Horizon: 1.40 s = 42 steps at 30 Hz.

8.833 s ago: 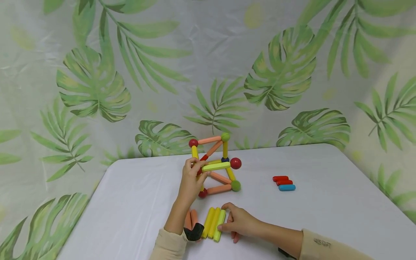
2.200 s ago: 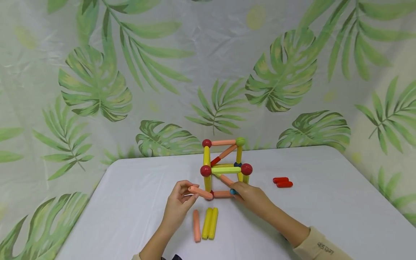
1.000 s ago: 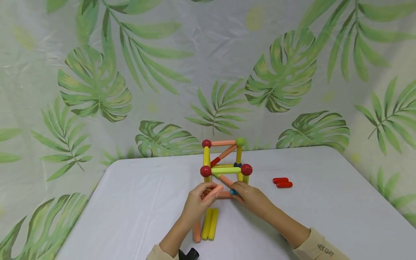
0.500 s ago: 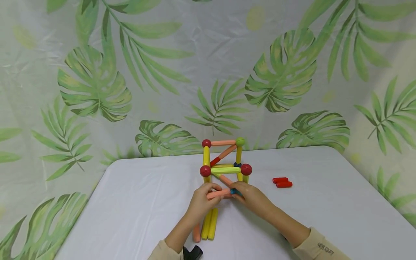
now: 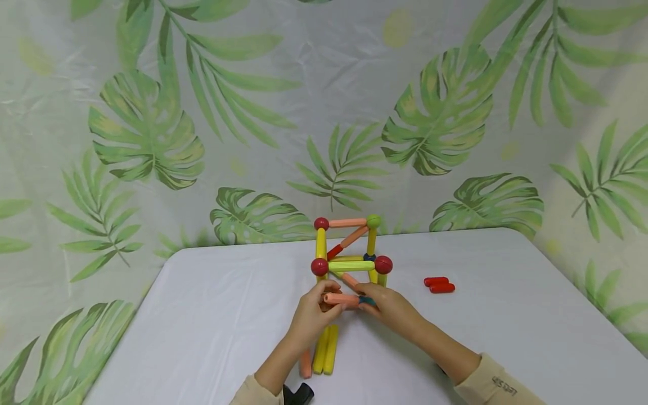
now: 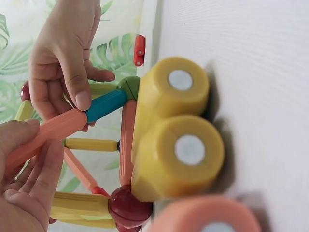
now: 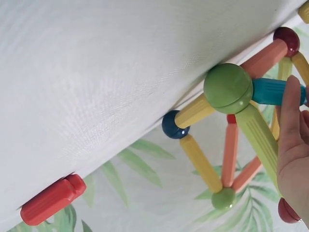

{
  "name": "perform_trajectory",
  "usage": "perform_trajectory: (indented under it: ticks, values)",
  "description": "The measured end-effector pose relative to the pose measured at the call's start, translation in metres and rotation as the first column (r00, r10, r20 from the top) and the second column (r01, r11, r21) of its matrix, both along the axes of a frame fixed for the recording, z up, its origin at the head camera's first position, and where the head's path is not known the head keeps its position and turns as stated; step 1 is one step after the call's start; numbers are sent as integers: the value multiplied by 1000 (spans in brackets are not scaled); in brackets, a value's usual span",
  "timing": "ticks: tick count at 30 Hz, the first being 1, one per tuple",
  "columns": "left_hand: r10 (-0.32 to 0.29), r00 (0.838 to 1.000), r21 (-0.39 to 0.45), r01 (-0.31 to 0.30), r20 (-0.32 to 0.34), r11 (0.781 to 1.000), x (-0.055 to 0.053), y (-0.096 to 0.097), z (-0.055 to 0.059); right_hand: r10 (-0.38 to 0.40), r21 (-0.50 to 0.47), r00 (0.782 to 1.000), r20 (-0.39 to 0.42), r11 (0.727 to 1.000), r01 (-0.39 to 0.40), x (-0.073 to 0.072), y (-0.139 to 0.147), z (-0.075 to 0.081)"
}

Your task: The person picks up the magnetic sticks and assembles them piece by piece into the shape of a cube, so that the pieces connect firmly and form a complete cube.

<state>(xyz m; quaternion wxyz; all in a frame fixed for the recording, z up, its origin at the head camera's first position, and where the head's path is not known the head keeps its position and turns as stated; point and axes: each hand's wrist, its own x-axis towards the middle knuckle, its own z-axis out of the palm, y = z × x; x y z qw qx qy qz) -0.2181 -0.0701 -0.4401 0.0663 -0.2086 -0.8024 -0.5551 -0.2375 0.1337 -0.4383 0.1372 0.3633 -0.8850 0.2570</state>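
A cube-like frame of magnetic sticks and balls stands on the table before me. My left hand holds a salmon stick between thumb and fingers. The far end of this stick meets a short blue stick, end to end. My right hand pinches the blue stick near that joint, as the left wrist view shows. The blue stick's other end touches a green ball at the frame's lower near corner. In the head view that ball is hidden behind my right hand.
Two yellow sticks lie side by side in front of the frame, with another salmon stick to their left. Two short red sticks lie on the right of the table. A leaf-patterned curtain hangs behind.
The blue stick left the red ones and is at the frame. A yellow-green stick was put across the frame's top. My left hand brought the salmon stick rightward to the blue stick.
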Motion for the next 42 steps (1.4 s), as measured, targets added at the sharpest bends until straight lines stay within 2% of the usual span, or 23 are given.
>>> perform_trajectory:
  ticks: [6, 8, 10, 12, 14, 16, 17, 18, 23, 28, 32, 38, 42]
  values:
    - [-16, 1000, -23, 15, -24, 1000, 3, -5, 4, 26, 17, 999, -43, 1000, -25, -2, -3, 0]
    - [-5, 998, -48, 2, -59, 999, 5, -6, 6, 36, 21, 998, -59, 999, -34, -3, -4, -1]
    - [30, 990, -70, -40, -134, 997, 6, -8, 9, 37, 20, 998, -58, 999, -36, -4, -5, -2]
    - [89, 965, -69, -109, -248, 992, 7, -11, 14, 33, 17, 998, -52, 999, -32, -4, -6, -1]
    - [148, 918, -51, -179, -368, 982, 5, -13, 17, 16, 9, 999, -48, 1000, -16, -3, -6, -1]
    - [189, 872, -51, -236, -451, 970, 2, -16, 20, -5, 0, 999, -48, 1000, 5, -4, -7, 0]
    - [196, 859, -64, -255, -472, 965, 0, -17, 22, -20, -6, 999, -46, 1000, 20, -4, -8, 0]
    - [195, 855, -85, -266, -481, 960, -2, -18, 23, -33, -18, 998, -45, 999, 33, -4, -9, 0]
    - [147, 882, -196, -257, -447, 946, -10, -19, 24, -102, -70, 994, -30, 993, 100, -4, -16, 1]
    - [149, 888, -185, -250, -435, 950, -16, -17, 23, -168, -70, 986, -10, 983, 167, 0, -21, 2]
    - [163, 887, -171, -258, -432, 951, -18, -16, 23, -207, -60, 978, 23, 976, 208, 1, -23, 2]
    - [185, 870, -142, -276, -457, 950, -19, -14, 24, -231, -58, 973, 13, 971, 231, 1, -25, 2]
    - [194, 865, -123, -279, -462, 952, -19, -13, 25, -246, -57, 969, 34, 967, 248, 1, -26, 3]
